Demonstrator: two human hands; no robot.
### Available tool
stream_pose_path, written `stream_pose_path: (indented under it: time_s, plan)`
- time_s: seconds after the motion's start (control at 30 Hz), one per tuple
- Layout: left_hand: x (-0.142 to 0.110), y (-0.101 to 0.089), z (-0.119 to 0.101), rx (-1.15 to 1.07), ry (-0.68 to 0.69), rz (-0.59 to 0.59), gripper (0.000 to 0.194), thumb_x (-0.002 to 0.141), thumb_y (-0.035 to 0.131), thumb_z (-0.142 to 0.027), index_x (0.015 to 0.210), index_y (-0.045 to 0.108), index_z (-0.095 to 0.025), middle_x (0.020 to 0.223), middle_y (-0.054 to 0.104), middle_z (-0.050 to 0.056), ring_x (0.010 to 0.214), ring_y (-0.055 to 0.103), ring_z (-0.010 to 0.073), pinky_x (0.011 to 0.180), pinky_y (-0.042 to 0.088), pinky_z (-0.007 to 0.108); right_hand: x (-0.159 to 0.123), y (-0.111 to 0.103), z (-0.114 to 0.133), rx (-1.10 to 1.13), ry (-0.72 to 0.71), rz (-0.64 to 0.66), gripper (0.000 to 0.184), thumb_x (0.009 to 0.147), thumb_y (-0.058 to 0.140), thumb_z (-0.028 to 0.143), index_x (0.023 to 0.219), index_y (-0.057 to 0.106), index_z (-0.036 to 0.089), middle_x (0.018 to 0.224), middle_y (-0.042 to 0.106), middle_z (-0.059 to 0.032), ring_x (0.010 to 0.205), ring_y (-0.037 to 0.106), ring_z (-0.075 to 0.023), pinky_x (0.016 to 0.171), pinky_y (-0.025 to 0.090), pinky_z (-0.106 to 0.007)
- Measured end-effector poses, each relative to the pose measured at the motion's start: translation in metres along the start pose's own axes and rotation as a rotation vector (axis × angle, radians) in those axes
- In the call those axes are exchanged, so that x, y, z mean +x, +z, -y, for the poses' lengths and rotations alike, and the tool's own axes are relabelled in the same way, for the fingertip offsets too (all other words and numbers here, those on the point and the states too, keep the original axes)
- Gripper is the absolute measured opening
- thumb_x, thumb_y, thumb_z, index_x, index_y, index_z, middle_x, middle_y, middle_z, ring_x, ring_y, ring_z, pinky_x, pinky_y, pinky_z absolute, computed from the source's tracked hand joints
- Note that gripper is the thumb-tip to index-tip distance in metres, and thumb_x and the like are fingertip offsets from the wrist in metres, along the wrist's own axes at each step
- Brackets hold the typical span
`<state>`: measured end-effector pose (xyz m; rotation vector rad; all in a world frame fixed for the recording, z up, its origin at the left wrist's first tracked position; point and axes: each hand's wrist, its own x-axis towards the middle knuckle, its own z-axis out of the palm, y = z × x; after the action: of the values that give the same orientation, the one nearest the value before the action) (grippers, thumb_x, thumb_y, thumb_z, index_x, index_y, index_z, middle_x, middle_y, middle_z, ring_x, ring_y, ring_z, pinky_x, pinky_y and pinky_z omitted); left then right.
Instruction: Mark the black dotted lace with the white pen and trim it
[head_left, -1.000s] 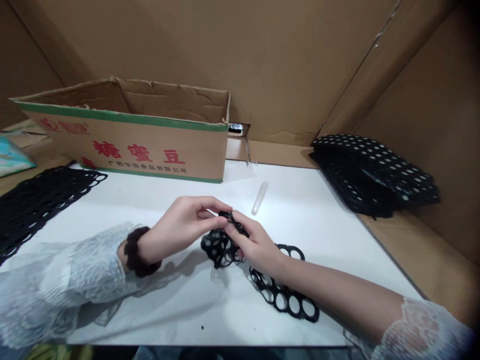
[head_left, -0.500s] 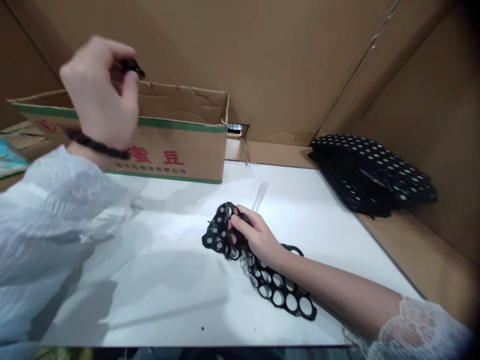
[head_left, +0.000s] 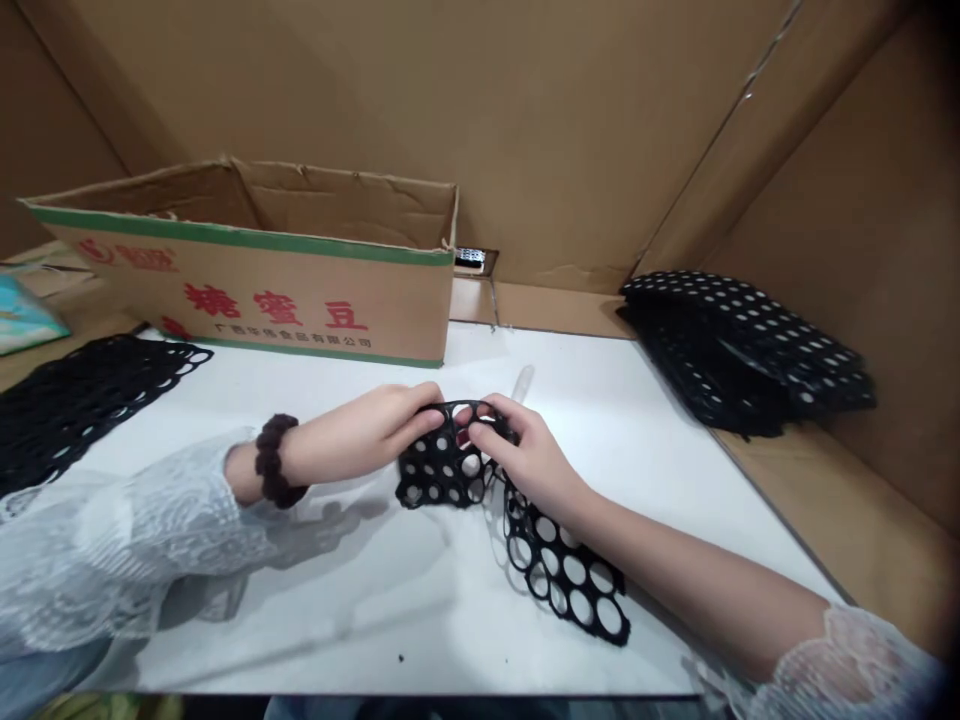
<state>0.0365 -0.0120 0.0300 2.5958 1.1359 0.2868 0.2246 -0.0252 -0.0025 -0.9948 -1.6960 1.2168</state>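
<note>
A black sheet punched with round holes point(head_left: 442, 465) hangs between my two hands just over the white table point(head_left: 315, 590). My left hand point(head_left: 382, 425) is closed on its upper left edge, thumb against fingers. Pinching the same sheet near its upper right is my right hand point(head_left: 529, 450). A strip with larger holes point(head_left: 566, 570) trails from beneath the right hand toward the lower right, resting on the table; whether it is one piece with the held part I cannot tell. Behind the right hand lies a clear, narrow stick point(head_left: 523, 382).
An uncapped cardboard box point(head_left: 300, 290) with red lettering stands at the back left. Black perforated sheets lie in a stack point(head_left: 82, 400) at left, and more are piled point(head_left: 742, 345) at right. A blue-white packet point(head_left: 30, 315) sits far left. Cardboard walls point(head_left: 570, 130) surround the table.
My left hand has come down from above the box, where it held a small dark scrap, and now grips the sheet without that scrap. The sheet's held part is spread flatter.
</note>
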Motion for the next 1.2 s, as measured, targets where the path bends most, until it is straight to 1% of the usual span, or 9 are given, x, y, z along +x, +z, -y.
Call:
stream_pose_path:
  time_s: [0.17,0.3,0.43,0.7,0.77,0.9,0.97,1.07,1.2]
  plan:
    - [0.000,-0.001,-0.005,-0.035,-0.009,0.024,0.027,0.090,0.022,-0.034,0.092,0.044,-0.018,0.079,0.054,0.003,0.072,0.050,0.0171,0.062,0.037,0.027,0.006,-0.015,0.012,-0.278,-0.063,0.148,0.026,0.067,0.060,0.022,0.091,0.054,0.017,0.087,0.056,-0.0022,0.082,0.052,-0.0143,0.074,0.040,-0.027]
    - [0.000,0.007,0.000,-0.020,0.015,-0.047,0.024,0.087,0.031,-0.038,0.095,0.039,-0.016,0.088,0.053,0.007,0.077,0.049,0.0189,0.066,0.039,0.029,0.003,-0.014,0.019,-0.269,0.025,0.248,0.014,0.073,0.054,0.030,0.073,0.053,0.016,0.063,0.049,0.0028,0.058,0.043,-0.0089,0.054,0.034,-0.022]
    - [0.000,0.008,0.008,0.034,0.130,-0.043,0.024,0.085,0.038,-0.039,0.090,0.041,-0.015,0.085,0.053,0.007,0.076,0.048,0.0185,0.068,0.039,0.029,-0.001,-0.008,0.018,-0.220,0.041,0.317,0.019,0.078,0.048,0.028,0.065,0.053,0.015,0.058,0.048,0.0026,0.054,0.040,-0.0078,0.053,0.033,-0.022]
    - [-0.003,0.007,0.002,-0.336,0.102,-0.065,0.020,0.089,0.030,-0.030,0.095,0.044,-0.018,0.092,0.054,0.004,0.084,0.051,0.0145,0.076,0.041,0.027,-0.005,0.005,0.008,-0.042,-0.042,0.218,0.016,0.083,0.044,0.024,0.070,0.049,0.016,0.067,0.051,0.0013,0.064,0.048,-0.0095,0.061,0.039,-0.023]
    - [-0.001,0.008,0.007,-0.347,0.029,-0.184,0.019,0.089,0.031,-0.030,0.092,0.045,-0.018,0.091,0.056,0.004,0.085,0.052,0.0142,0.076,0.041,0.026,-0.006,0.008,0.006,0.046,0.020,0.188,0.015,0.083,0.043,0.027,0.072,0.045,0.017,0.068,0.048,0.0018,0.063,0.051,-0.0102,0.055,0.041,-0.022]
    - [0.001,0.007,0.019,-0.213,-0.262,-0.643,0.018,0.089,0.030,-0.029,0.087,0.044,-0.018,0.079,0.058,0.002,0.073,0.055,0.0132,0.068,0.041,0.025,-0.007,0.010,-0.001,0.175,0.166,0.117,0.018,0.084,0.042,0.035,0.074,0.038,0.019,0.064,0.048,0.0030,0.053,0.051,-0.0099,0.047,0.040,-0.022]
    - [-0.002,0.009,0.016,-0.132,-0.316,-0.722,0.015,0.088,0.033,-0.029,0.087,0.044,-0.019,0.068,0.057,-0.001,0.061,0.054,0.0119,0.058,0.040,0.023,-0.007,0.010,-0.002,0.182,0.202,0.109,0.021,0.084,0.042,0.037,0.073,0.038,0.019,0.062,0.052,0.0025,0.049,0.049,-0.0087,0.049,0.040,-0.022]
    - [-0.007,0.018,-0.001,-0.111,-0.217,-0.516,0.013,0.085,0.039,-0.029,0.085,0.047,-0.019,0.068,0.058,-0.001,0.060,0.054,0.0115,0.057,0.039,0.022,-0.006,0.010,0.000,0.230,0.222,0.089,0.022,0.083,0.042,0.039,0.074,0.039,0.019,0.064,0.055,0.0017,0.050,0.049,-0.0081,0.051,0.039,-0.022]
    - [-0.009,0.026,-0.019,-0.377,-0.164,-0.217,0.017,0.087,0.034,-0.032,0.088,0.046,-0.020,0.071,0.060,-0.002,0.063,0.055,0.0121,0.059,0.041,0.023,-0.006,0.012,0.005,0.290,0.228,0.089,0.022,0.083,0.043,0.040,0.075,0.040,0.019,0.064,0.052,0.0029,0.049,0.047,-0.0074,0.049,0.038,-0.021]
